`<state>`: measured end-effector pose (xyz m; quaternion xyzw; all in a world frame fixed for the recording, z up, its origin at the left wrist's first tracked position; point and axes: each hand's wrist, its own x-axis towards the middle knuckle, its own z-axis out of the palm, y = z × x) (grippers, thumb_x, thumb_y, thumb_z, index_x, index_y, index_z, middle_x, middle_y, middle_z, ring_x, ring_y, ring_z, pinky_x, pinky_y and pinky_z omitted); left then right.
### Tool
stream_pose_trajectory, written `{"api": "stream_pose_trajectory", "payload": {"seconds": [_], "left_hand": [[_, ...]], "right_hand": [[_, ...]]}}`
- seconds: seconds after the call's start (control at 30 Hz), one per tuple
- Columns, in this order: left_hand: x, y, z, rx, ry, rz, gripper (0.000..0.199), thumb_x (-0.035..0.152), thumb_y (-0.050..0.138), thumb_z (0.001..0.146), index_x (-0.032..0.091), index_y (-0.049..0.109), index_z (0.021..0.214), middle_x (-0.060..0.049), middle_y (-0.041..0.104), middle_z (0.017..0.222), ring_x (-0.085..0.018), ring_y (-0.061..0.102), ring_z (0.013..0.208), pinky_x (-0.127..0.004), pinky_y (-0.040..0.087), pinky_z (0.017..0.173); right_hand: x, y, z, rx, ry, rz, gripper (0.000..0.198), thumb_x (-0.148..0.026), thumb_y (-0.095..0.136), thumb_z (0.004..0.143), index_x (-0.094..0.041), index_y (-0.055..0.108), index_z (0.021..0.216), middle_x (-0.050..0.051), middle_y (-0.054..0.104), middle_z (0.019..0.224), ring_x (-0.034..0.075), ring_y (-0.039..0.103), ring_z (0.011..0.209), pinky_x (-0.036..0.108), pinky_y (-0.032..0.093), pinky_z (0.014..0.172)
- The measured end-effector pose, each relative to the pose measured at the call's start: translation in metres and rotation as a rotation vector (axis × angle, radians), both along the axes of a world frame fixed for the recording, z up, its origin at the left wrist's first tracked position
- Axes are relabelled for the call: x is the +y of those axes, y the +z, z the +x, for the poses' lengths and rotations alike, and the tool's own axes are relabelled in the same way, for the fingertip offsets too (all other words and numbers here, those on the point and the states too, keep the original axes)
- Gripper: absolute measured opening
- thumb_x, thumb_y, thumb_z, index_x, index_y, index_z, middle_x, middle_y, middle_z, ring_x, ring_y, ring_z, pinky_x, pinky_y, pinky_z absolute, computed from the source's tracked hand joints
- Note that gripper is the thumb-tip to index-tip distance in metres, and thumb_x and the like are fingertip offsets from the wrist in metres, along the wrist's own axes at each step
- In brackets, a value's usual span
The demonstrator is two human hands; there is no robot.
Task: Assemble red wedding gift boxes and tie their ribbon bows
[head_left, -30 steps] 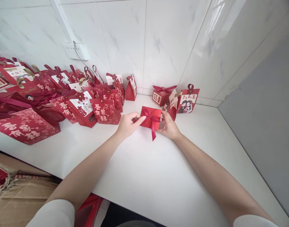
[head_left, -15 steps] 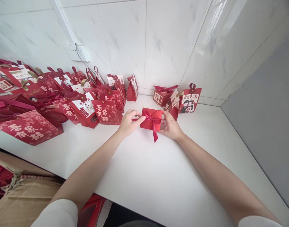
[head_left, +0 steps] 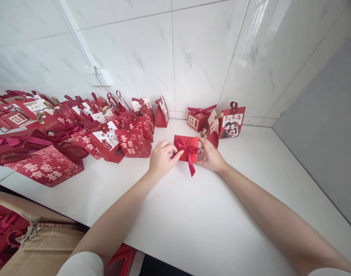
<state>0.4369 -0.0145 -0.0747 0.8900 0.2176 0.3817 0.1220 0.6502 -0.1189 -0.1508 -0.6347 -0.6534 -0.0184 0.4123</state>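
A small red gift box [head_left: 194, 143] rests on the white table between my hands. A dark red ribbon [head_left: 191, 165] is tied in a bow across its top, one tail hanging over the near side. My left hand [head_left: 163, 158] is closed at the box's left edge, thumb and fingers pinching the ribbon by the bow. Along the right edge, my right hand [head_left: 212, 158] grips the box; some of its fingertips are hidden behind it. Just past that hand stand a cube-shaped red box [head_left: 196, 120] with a ribbon and a red box with a couple's picture [head_left: 231, 122].
Many red gift boxes [head_left: 133, 143] crowd the left of the white table [head_left: 192, 214]. An open cardboard carton [head_left: 46, 245] with red items stands at lower left. A tiled wall [head_left: 146, 50] with a power socket [head_left: 97, 77] bounds the back; a grey panel [head_left: 325, 122] bounds the right.
My left fingers have curled in closer at the ribbon by the bow. My right hand keeps its hold on the box. The camera view has shifted slightly.
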Motion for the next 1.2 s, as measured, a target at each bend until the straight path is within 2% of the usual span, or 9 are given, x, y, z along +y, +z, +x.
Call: {"api": "stream_pose_trajectory", "payload": {"seconds": [0.1, 0.23, 0.33, 0.43, 0.57, 0.67, 0.77, 1.0, 1.2], "left_hand": [[-0.005, 0.001, -0.001, 0.060, 0.034, -0.014, 0.033, 0.035, 0.058, 0.086, 0.020, 0.048, 0.058, 0.000, 0.047, 0.059, -0.015, 0.046, 0.065, -0.030, 0.034, 0.060], [-0.009, 0.004, -0.001, 0.114, 0.069, -0.106, 0.041, 0.033, 0.052, 0.087, 0.020, 0.039, 0.051, -0.001, 0.047, 0.054, -0.016, 0.045, 0.062, -0.030, 0.029, 0.057], [-0.008, 0.007, -0.002, 0.174, 0.099, -0.207, 0.046, 0.037, 0.050, 0.086, 0.019, 0.036, 0.046, 0.001, 0.038, 0.048, -0.013, 0.037, 0.052, -0.029, 0.023, 0.053], [-0.006, 0.010, -0.004, 0.266, 0.109, -0.266, 0.046, 0.040, 0.049, 0.086, 0.019, 0.040, 0.047, 0.003, 0.033, 0.045, -0.012, 0.031, 0.045, -0.028, 0.019, 0.052], [-0.007, 0.012, -0.006, 0.313, 0.169, -0.111, 0.033, 0.037, 0.050, 0.086, 0.021, 0.051, 0.058, 0.002, 0.046, 0.049, -0.014, 0.038, 0.046, -0.028, 0.020, 0.053], [-0.008, 0.012, -0.007, 0.311, 0.228, 0.030, 0.028, 0.035, 0.051, 0.086, 0.022, 0.055, 0.062, 0.000, 0.051, 0.052, -0.015, 0.041, 0.047, -0.029, 0.018, 0.053], [-0.006, 0.011, -0.008, 0.329, 0.256, 0.118, 0.031, 0.035, 0.050, 0.088, 0.021, 0.056, 0.062, -0.002, 0.055, 0.053, -0.015, 0.044, 0.048, -0.029, 0.017, 0.053], [-0.003, 0.002, -0.006, 0.368, 0.049, 0.141, 0.040, 0.037, 0.047, 0.091, 0.019, 0.056, 0.057, -0.003, 0.060, 0.055, -0.013, 0.047, 0.049, -0.028, 0.020, 0.052], [-0.011, -0.007, -0.003, 0.430, -0.132, 0.178, 0.037, 0.030, 0.048, 0.089, 0.018, 0.058, 0.055, -0.001, 0.059, 0.053, -0.011, 0.046, 0.048, -0.028, 0.024, 0.053]], "right_hand": [[0.001, -0.001, -0.001, 0.008, -0.003, -0.001, 0.100, -0.040, 0.078, 0.068, -0.029, 0.022, 0.149, 0.011, 0.039, 0.148, 0.035, 0.041, 0.133, 0.055, 0.045, 0.103], [0.001, 0.000, -0.002, 0.008, -0.028, 0.000, 0.101, -0.042, 0.079, 0.067, -0.029, 0.021, 0.150, 0.011, 0.041, 0.146, 0.035, 0.044, 0.130, 0.053, 0.049, 0.097], [0.000, 0.003, -0.003, -0.002, -0.046, -0.004, 0.101, -0.042, 0.078, 0.067, -0.029, 0.022, 0.149, 0.011, 0.043, 0.144, 0.035, 0.048, 0.126, 0.052, 0.051, 0.094], [-0.002, 0.006, -0.003, 0.019, -0.073, -0.035, 0.100, -0.042, 0.076, 0.068, -0.030, 0.020, 0.149, 0.011, 0.043, 0.144, 0.032, 0.060, 0.110, 0.047, 0.056, 0.082], [-0.002, 0.007, -0.002, 0.030, -0.124, -0.068, 0.098, -0.045, 0.075, 0.068, -0.030, 0.021, 0.149, 0.011, 0.042, 0.144, 0.029, 0.066, 0.093, 0.042, 0.057, 0.067], [-0.002, 0.006, -0.001, 0.020, -0.141, -0.072, 0.099, -0.046, 0.074, 0.068, -0.030, 0.020, 0.149, 0.011, 0.041, 0.145, 0.029, 0.067, 0.091, 0.042, 0.056, 0.064], [-0.002, 0.006, 0.000, 0.019, -0.155, -0.077, 0.099, -0.045, 0.074, 0.068, -0.030, 0.020, 0.149, 0.011, 0.040, 0.146, 0.029, 0.067, 0.090, 0.043, 0.056, 0.064], [-0.003, 0.009, -0.001, 0.026, -0.187, -0.077, 0.095, -0.043, 0.072, 0.070, -0.029, 0.021, 0.149, 0.011, 0.040, 0.146, 0.027, 0.067, 0.089, 0.041, 0.056, 0.064], [-0.005, 0.010, -0.002, 0.000, -0.201, -0.065, 0.094, -0.043, 0.071, 0.072, -0.028, 0.020, 0.149, 0.012, 0.042, 0.144, 0.024, 0.068, 0.087, 0.036, 0.055, 0.060]]}}
